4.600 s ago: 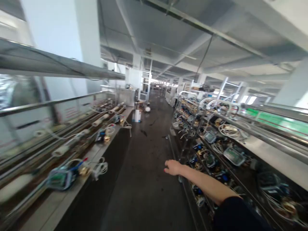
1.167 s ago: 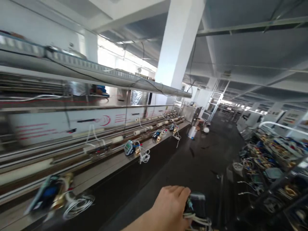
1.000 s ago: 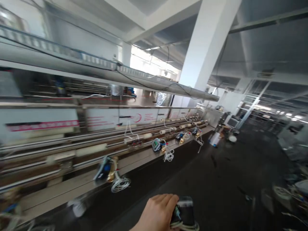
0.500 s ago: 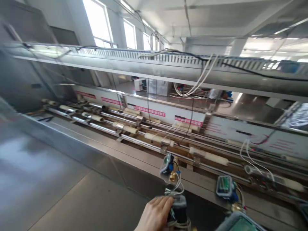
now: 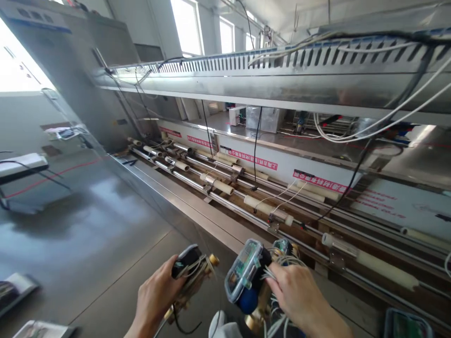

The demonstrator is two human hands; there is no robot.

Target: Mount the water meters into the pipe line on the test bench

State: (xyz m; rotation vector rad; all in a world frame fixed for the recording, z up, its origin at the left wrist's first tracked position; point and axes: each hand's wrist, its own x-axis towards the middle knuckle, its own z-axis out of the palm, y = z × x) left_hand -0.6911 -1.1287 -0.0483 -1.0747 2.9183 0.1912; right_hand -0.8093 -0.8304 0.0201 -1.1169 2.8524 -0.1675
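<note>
While a dark-cased device (image 5: 188, 259) sits gripped in the left hand (image 5: 157, 288) at lower centre of the frame, a clear-lidded device (image 5: 245, 267) shows just right of it, the right hand (image 5: 295, 292) closed on pale cables (image 5: 286, 261) alongside. Beyond: steel ledge (image 5: 211, 218), cream rollers (image 5: 256, 203) mid-frame; slotted metal trunking (image 5: 229, 87) across the top.

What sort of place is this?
Likely a factory or test workshop: pale tubes along metal rods, a slotted metal duct above them, a clear-lidded wired unit at the right hand.
</note>
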